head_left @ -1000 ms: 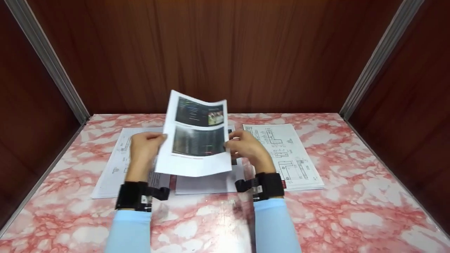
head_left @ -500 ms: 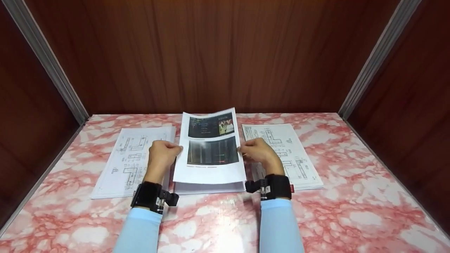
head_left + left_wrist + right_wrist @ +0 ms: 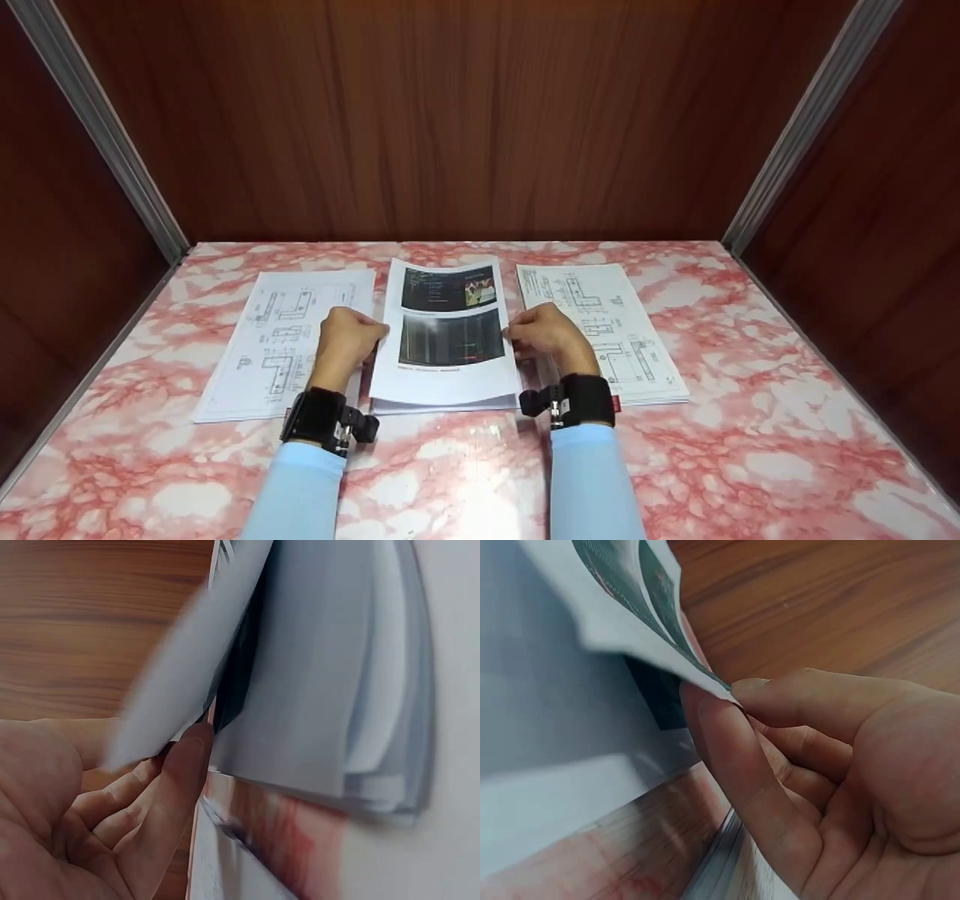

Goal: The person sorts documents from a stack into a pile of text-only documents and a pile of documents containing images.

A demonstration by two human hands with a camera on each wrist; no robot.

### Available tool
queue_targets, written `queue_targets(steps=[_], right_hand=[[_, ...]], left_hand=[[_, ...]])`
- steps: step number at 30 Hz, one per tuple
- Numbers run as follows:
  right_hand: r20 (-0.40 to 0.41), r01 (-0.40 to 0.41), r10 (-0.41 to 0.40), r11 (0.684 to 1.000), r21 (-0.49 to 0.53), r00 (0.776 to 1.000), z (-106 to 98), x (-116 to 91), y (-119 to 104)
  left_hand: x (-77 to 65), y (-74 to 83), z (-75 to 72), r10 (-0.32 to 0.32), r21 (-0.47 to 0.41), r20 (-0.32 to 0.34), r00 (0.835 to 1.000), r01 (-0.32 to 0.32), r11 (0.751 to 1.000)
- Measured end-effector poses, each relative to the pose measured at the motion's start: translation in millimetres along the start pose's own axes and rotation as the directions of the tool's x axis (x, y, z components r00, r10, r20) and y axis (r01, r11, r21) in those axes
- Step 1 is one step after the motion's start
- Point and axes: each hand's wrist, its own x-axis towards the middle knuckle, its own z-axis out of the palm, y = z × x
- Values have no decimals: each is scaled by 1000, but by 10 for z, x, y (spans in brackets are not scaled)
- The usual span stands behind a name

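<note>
A printed sheet of paper (image 3: 442,386) with two dark pictures hangs close over the middle paper stack (image 3: 420,409). My left hand (image 3: 347,337) pinches its left edge between thumb and finger. On the opposite edge, my right hand (image 3: 551,334) pinches the sheet the same way. In the left wrist view the sheet (image 3: 180,667) bends up from the fingers, with the stack (image 3: 300,690) lying beneath it. The right wrist view shows the thumb and a finger of the right hand (image 3: 802,757) closed on the sheet's edge (image 3: 652,645).
A stack of technical drawings (image 3: 240,360) lies to the left, partly behind the left hand. Another drawing stack (image 3: 637,322) lies to the right, under the right wrist. The red-and-white marbled table (image 3: 750,435) meets a brown wood-grain wall (image 3: 480,135) at the back.
Both hands have brought the sheet rightward and down, from tilted up in the air to nearly flat over the middle stack. The left drawing stack is less covered now.
</note>
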Motion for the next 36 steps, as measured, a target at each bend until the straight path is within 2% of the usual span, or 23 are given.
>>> queue_targets(steps=[4,9,11,16,20,24,31,36], right_hand=[[-2,-1,1,1000,-6,1000,10,18,25],[-7,6,-6,1000,-16,1000,15,22,37],[-7,6,-6,1000,-20,1000,15,19,38],[-1,-6,5,1000,-31,1000,7,14,30],[7,-23,23,999,-24,1000,-2,15,25],[1,-33,33,999,-13,999,0,18,23],[-10,-30,30,999,-23,999,-13,13,17],[-4,-24,24,998,-58,1000,-32,5,15]], left_hand=[[20,-25,5,-26,-14,22,999,26,1000],[299,-271,105,-45,-15,51,998,46,999],[460,-424,179,-43,-11,48,998,44,999],[613,-567,248,-51,-1,59,997,51,999],[480,-465,188,-34,-9,72,997,35,999],[288,-287,97,-45,-7,72,996,46,999],[245,-211,62,-90,-1,81,993,90,996],[69,-35,-20,-112,10,95,989,111,994]])
